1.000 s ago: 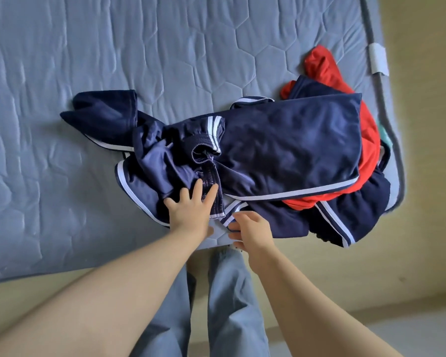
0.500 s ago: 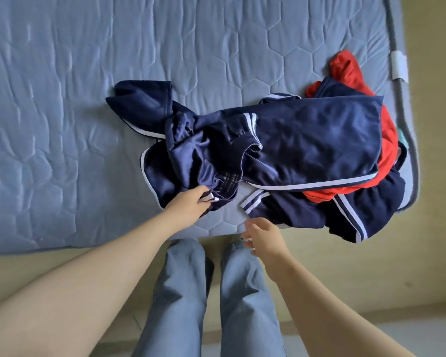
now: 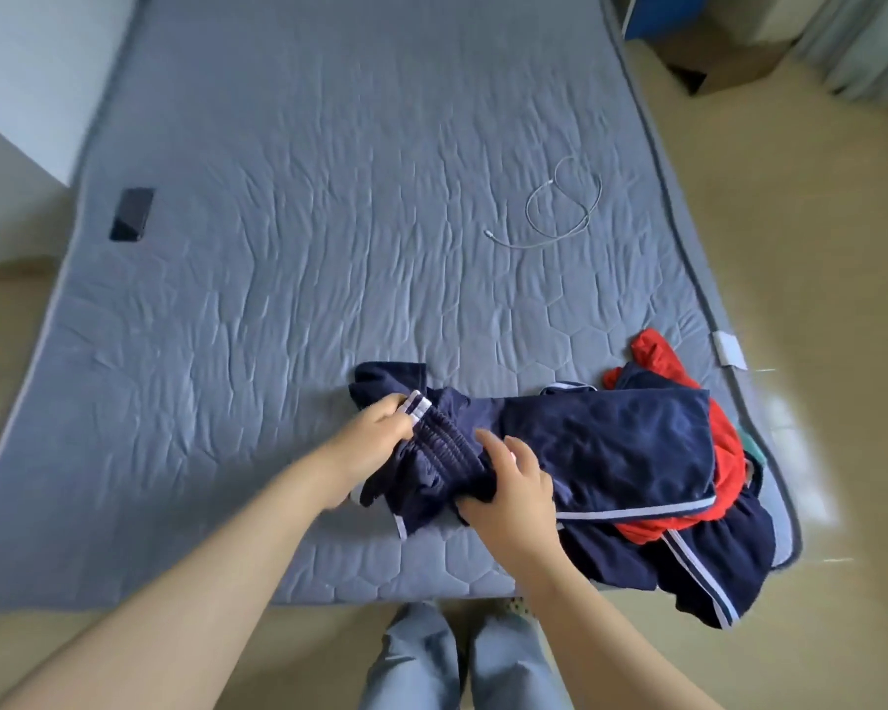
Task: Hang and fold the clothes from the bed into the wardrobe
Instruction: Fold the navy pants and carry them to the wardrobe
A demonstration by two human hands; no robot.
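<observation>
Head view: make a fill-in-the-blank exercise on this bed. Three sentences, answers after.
The left hand pinches the elastic ____ of the navy garment, which the right hand also holds.
The red garment lies on the navy garment's ____ side.
The phone lies near the ____ edge of the mattress.
Missing: waistband; right; left.

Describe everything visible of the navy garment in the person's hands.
The navy garment is dark, smooth sports fabric with white stripes at one end and a gathered elastic waistband. It is bunched up over the near part of the quilted blue mattress. The left hand grips its striped end; the right hand grips the other side. Its right edge meets the folded navy piece beside it.
</observation>
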